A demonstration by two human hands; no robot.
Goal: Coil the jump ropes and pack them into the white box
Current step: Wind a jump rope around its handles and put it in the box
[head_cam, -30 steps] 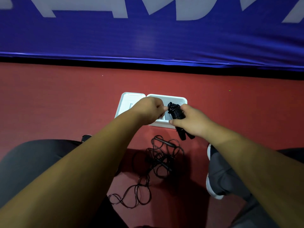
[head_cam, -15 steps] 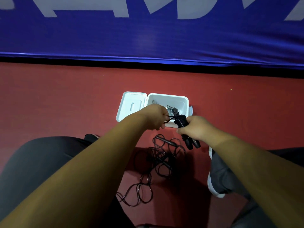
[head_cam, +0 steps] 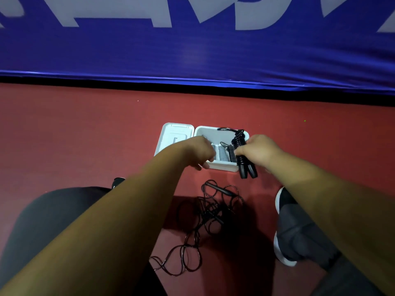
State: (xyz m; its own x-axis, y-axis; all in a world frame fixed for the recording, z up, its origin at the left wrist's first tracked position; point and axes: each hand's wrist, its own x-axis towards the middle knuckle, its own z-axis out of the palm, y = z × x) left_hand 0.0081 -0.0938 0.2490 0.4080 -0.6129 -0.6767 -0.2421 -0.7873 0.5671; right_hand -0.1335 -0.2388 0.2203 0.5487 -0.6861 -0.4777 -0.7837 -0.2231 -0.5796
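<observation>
Fingers [head_cam: 241, 150] of the right hand [head_cam: 259, 149] clenched round a coiled jump rope [head_cam: 239, 137], black, held over the right end of the white box [head_cam: 222, 167]; the coil's upper loops hang inside the box's outline and its two handles [head_cam: 248, 171] stick out below the fist, past the near wall. Blue banner [head_cam: 192, 50] with pale lettering fills the far side, letters cut off at the top edge. Red floor [head_cam: 85, 135] below it. Both forearms reach forward from the lower corners, bare, right wrist bent slightly inward. Dark trousers [head_cam: 42, 221] on the left knee, grey on the right, both partly out of shot. Left hand [head_cam: 201, 151] lies knuckles-up over the box's near left corner, fingers curled downward, one fingertip [head_cam: 205, 166] showing against the near wall; whether it grips anything, cannot tell, the palm side is hidden. Box sits open on the floor, lid [head_cam: 175, 133] laid flat to its left. A loose jump rope [head_cam: 213, 210] lies tangled on the floor near the box, between the knees, one thin handle [head_cam: 218, 189] visible on top. Black shoe with white sole [head_cam: 284, 199] just right of the tangle. Inside the box, pale ribbed shapes [head_cam: 222, 153], too blurred to identify.
</observation>
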